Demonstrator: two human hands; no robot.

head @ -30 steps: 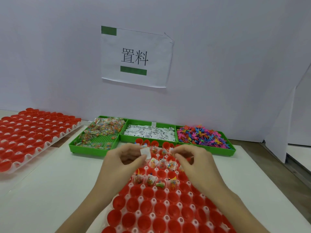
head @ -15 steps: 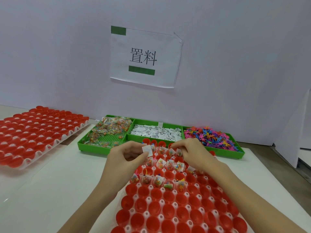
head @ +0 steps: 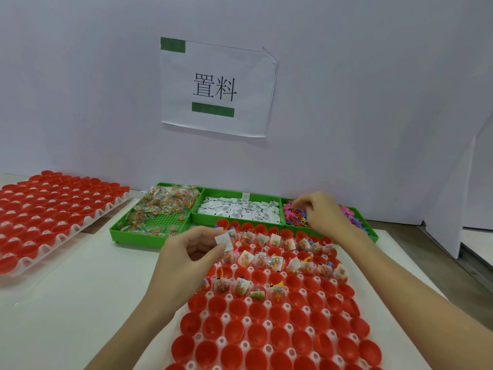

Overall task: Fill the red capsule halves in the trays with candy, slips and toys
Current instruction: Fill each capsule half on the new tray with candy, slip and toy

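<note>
White table point(head: 66, 303), paper backdrop. Left hand point(head: 192, 255) pinches small white paper slip point(head: 223, 241) over red capsule tray point(head: 266, 329); light, floppy, best held by edge. Right hand point(head: 320, 212) curls into coloured plastic toys point(head: 293, 217).

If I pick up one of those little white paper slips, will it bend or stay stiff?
Probably bends easily: the white slip pinched by the left hand looks thin and flat. Likely very light too, since fingertips alone hold it. The slips heaped in the middle green bin lie loosely overlapped, so a push would likely scatter them.
</note>
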